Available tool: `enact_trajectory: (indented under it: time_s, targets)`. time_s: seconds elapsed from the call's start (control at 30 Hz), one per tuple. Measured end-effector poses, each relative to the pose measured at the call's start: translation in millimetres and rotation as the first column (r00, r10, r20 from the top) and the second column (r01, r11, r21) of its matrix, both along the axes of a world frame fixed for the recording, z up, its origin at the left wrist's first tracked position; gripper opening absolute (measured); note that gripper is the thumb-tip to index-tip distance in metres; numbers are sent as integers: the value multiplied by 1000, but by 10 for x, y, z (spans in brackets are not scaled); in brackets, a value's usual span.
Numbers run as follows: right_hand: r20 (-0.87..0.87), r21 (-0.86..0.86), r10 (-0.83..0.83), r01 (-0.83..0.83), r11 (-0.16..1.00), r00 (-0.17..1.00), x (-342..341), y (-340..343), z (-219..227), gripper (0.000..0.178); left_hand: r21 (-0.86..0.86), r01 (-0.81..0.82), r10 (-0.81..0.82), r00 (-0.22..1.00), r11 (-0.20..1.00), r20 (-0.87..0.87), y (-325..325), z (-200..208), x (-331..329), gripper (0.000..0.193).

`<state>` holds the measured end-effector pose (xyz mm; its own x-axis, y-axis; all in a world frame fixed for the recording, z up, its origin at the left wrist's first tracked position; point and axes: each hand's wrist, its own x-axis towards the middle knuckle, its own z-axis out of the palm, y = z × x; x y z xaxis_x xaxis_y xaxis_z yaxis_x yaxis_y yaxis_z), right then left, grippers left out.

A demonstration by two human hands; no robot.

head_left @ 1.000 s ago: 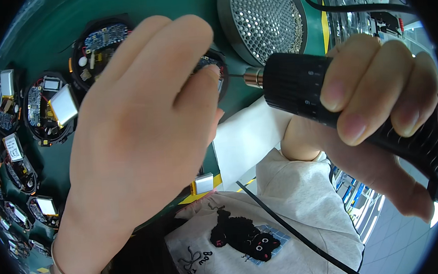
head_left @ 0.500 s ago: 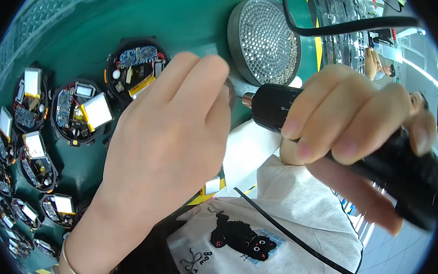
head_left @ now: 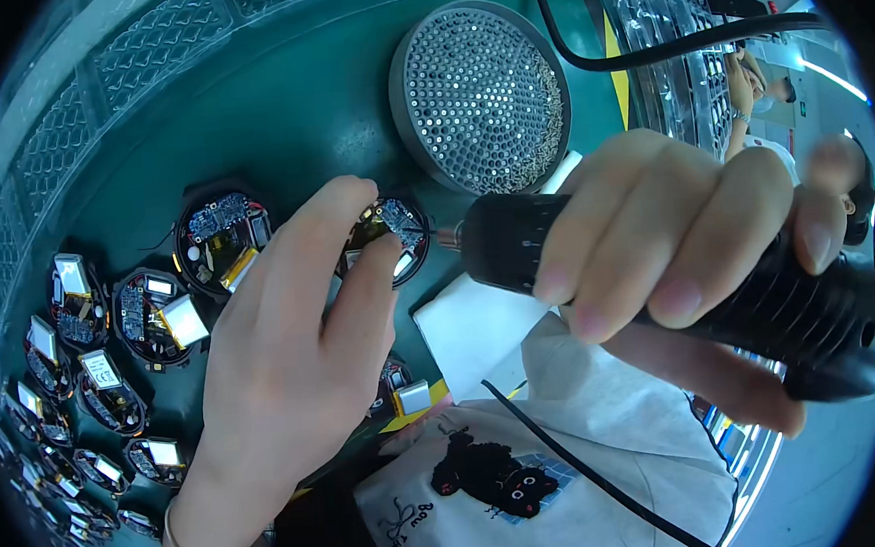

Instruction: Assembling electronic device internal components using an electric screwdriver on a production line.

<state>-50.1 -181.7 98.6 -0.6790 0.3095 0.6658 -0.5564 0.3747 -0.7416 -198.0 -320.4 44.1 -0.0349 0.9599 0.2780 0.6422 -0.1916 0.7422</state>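
My right hand (head_left: 685, 223) is wrapped round a black electric screwdriver (head_left: 511, 239), which lies across the view with its bit pointing left. The bit reaches over the circuit board of a round black device (head_left: 402, 218); whether it touches a screw is too small to tell. My left hand (head_left: 296, 332) grips that device between finger and thumb, covering much of its left side. Beyond the screwdriver stands a round grey screw tray (head_left: 476, 91), its holed plate dotted with small silver screws.
Several similar round devices with boards and silver battery packs (head_left: 183, 321) fill the left of the green mat (head_left: 277, 103). A white sheet (head_left: 476, 331) lies near my body. A black cable (head_left: 684, 46) crosses the upper right. Clear plastic trays (head_left: 144, 61) line the far left edge.
My left hand has come down from pinched fingers near the screwdriver bit to the round device. The bit now sits over its board. The view has shifted, showing more of the trays.
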Motion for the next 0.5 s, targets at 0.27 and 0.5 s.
enact_trajectory:
  time_s: [0.27,0.5]
  targets:
    - [189,109,257,-280,954,948,28,266,173,76,-9,47,-47,999,999,-23,52,37,-24,34]
    - [100,-62,34,-28,998,994,407,371,202,72,-87,62,-61,998,994,7,31,37,5,35]
